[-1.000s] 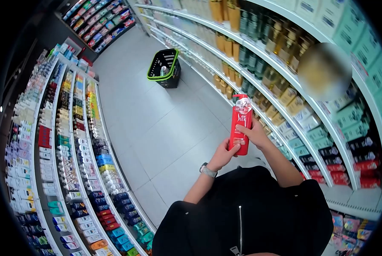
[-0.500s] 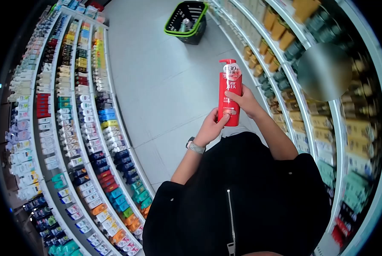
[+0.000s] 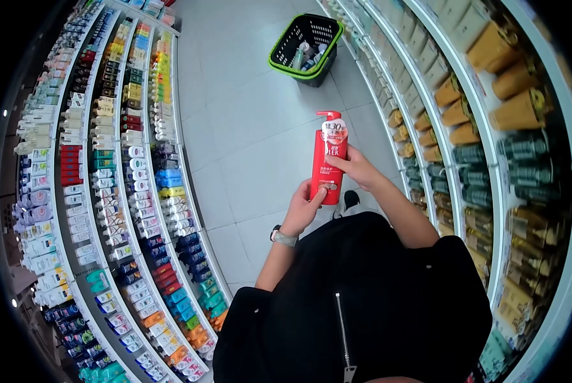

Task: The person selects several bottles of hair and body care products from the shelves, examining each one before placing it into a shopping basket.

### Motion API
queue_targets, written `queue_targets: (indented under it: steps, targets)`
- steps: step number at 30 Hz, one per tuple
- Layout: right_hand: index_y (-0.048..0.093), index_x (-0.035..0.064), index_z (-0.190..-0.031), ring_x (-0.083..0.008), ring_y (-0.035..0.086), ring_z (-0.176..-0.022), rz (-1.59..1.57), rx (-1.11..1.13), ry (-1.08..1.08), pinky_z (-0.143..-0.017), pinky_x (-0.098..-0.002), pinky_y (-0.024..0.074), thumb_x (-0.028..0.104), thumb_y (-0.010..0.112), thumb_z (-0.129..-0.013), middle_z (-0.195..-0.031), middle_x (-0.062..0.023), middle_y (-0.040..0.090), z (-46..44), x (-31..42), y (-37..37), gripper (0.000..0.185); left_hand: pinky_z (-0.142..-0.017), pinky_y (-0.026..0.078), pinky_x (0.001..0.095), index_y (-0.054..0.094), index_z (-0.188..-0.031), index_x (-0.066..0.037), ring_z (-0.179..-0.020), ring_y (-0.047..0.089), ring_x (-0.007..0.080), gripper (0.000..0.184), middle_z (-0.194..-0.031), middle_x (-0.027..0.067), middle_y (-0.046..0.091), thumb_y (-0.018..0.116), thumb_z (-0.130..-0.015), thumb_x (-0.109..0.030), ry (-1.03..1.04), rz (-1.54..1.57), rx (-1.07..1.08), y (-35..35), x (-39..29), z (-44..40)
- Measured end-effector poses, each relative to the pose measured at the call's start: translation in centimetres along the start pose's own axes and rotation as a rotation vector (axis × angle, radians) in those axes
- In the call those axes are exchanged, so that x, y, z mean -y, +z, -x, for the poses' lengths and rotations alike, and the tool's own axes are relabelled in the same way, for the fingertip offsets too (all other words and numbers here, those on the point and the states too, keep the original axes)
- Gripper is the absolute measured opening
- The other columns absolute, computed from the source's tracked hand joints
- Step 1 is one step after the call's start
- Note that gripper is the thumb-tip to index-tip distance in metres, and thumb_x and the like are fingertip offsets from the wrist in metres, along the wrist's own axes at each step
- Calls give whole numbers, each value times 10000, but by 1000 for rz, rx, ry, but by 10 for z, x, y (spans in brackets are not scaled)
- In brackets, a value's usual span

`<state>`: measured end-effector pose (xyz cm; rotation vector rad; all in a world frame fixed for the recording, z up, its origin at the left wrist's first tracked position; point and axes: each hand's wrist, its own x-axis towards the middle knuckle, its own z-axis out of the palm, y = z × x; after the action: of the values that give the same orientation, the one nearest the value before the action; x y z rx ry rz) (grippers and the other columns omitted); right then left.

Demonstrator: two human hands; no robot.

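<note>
A red pump bottle (image 3: 328, 167) with a round white tag at its neck stands nearly upright in front of my body, held between both hands. My left hand (image 3: 304, 205) wraps its lower left side, with the thumb on the front label; a watch is on that wrist. Higher up on the right side, my right hand (image 3: 356, 167) grips the bottle, its thumb across the front. The other fingers are partly hidden behind the bottle.
Ahead on the tiled floor (image 3: 241, 127) is a black basket with a green rim (image 3: 340, 32), holding several bottles. Shelves of bottles and tubes (image 3: 132, 210) line the left. More shelves (image 3: 484, 185) curve along the right. One shoe shows below the bottle.
The basket is nearer and larger in view, and the right shelves have shifted past. Both hands keep hold of the bottle, which now appears further left than a second ago.
</note>
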<state>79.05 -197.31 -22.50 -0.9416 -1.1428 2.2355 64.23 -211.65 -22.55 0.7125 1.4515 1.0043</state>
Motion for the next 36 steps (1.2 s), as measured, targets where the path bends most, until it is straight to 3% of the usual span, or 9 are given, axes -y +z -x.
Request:
queue_targets:
  steps: [6,7,11,18,24,27,30,33,36]
  targets:
    - [376,118,-1433,-232,574,-1149,-93,-171,29,-871,-434,534,363,606,-962,-1301,-114,542,-83,48,-9,579,-683,465,223,520,-1319,-26,-817,558,65,458,-1060,33,644,639,-966,-294,-15,16,46,-53,-24,-87]
    - [355,153,-1444,-249,582,-1121,-71,-173,29,-834,-460,548,462,517,-988,-1309,-120,530,-104,49,-17,574,-682,462,223,532,-1306,-21,-814,556,64,435,-1040,24,645,631,-971,-280,-6,10,75,-65,-30,-108]
    - [407,141,-1417,-253,597,-1048,-75,-115,65,-804,-459,569,531,429,-1002,-1270,-111,548,-181,79,-46,570,-663,453,217,553,-1284,-23,-785,541,53,411,-994,7,645,636,-967,-271,36,24,190,-114,-53,-185]
    - [492,119,-1402,-169,595,-1005,367,-95,133,-612,-332,575,463,538,-974,-1168,-79,605,-274,182,-39,551,-681,471,214,545,-1312,-33,-786,560,46,436,-1019,9,657,669,-945,-232,11,-79,457,-200,-126,-299]
    - [644,57,-1038,-134,646,-811,470,-27,238,-559,-279,551,229,716,-875,-961,-48,642,-360,208,-61,248,-788,513,245,535,-1333,-13,-869,611,78,491,-1113,53,670,704,-916,-209,63,-176,518,-250,-132,-386]
    - [629,26,-1018,-158,670,-754,535,-45,287,-559,-292,570,203,729,-851,-903,-76,658,-413,202,-66,263,-714,529,261,599,-1248,-34,-822,632,96,450,-1063,56,688,743,-879,-248,208,-160,340,-265,-111,-429]
    - [609,15,-967,-172,681,-686,643,-147,382,-520,-291,563,211,735,-834,-813,-104,674,-482,174,-81,268,-729,535,284,617,-1203,-22,-823,649,134,414,-1014,70,698,730,-881,-255,-45,-167,-157,-276,-60,-471]
    - [583,31,-975,-155,654,-562,622,-242,429,-470,-279,533,211,745,-825,-737,-106,671,-559,114,-118,284,-650,540,269,600,-1172,-14,-834,629,132,367,-998,52,663,696,-915,-259,-235,-135,-283,-304,-7,-488]
    - [585,37,-881,-162,645,-516,633,-399,485,-460,-303,521,233,773,-807,-681,-103,664,-635,30,-158,282,-818,532,360,670,-1073,-19,-895,677,253,326,-984,147,710,652,-912,-302,-254,-290,-335,-330,29,-456]
